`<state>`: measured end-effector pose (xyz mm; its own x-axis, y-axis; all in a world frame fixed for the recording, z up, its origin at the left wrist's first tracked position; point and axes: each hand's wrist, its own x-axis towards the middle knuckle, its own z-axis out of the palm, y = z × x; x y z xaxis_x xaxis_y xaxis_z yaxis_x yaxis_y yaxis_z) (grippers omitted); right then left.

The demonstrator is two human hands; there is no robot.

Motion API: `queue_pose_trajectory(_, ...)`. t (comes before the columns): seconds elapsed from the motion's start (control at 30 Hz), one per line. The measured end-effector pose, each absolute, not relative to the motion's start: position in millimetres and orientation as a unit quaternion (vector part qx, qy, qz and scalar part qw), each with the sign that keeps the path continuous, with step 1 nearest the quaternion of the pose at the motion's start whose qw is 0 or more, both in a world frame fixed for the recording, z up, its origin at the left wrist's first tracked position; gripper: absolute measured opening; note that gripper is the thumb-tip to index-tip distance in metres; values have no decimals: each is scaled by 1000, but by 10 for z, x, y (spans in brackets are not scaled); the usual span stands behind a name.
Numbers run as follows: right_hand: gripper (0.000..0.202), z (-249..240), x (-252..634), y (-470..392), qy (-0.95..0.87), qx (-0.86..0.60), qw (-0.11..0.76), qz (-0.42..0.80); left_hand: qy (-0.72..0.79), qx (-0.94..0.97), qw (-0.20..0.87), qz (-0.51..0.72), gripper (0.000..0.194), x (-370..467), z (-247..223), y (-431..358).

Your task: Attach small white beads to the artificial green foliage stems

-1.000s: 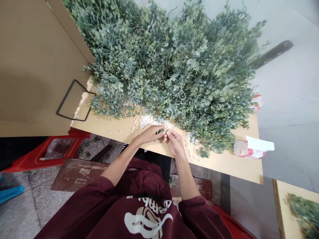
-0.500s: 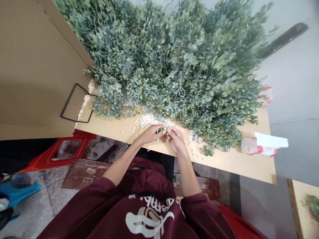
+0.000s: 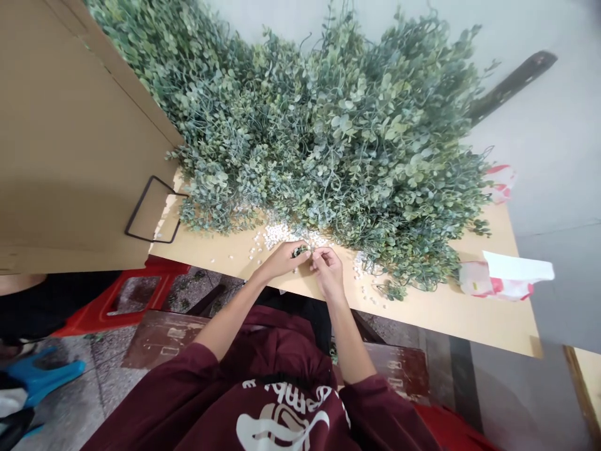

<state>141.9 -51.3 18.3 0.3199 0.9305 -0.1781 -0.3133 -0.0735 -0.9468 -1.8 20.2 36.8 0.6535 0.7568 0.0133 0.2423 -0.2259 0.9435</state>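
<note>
My left hand [image 3: 283, 258] is closed around a small green leafy sprig [image 3: 299, 251], just over the table's front edge. Beside it, close to the sprig's end, the fingers of my right hand [image 3: 329, 270] are pinched together. Whatever they pinch is too small to make out. Small white pieces [image 3: 277, 235] lie scattered on the table behind and around both hands. Just beyond them rises a big heap of green leafy stems [image 3: 319, 138], which hides much of the tabletop.
A large cardboard box [image 3: 70, 150] stands at the left, with a black wire frame [image 3: 154, 210] by its edge. On the right lies a red-and-white packet [image 3: 498, 279] with white paper sticking out. A red stool [image 3: 136, 294] and a blue stool [image 3: 51, 376] are on the floor at left.
The camera view has shifted slightly. My right hand's fingertips have drawn a little away from the sprig; my left hand keeps hold of it.
</note>
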Motion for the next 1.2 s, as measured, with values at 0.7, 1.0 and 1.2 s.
queue_pose_trajectory(0.7,22,1068,2345,-1532,-497,-612,374,488,293,694,590,291,44,-106,423,42)
queue_pose_trajectory(1.0,26,984,2675,-2007,-370,-662,541,363,159,802,530,224,51,297,1112,-627)
queue_pose_trajectory(1.2,25,1008,2671,-1963,-333,-640,611,326,286,833,334,335,44,261,1210,-117)
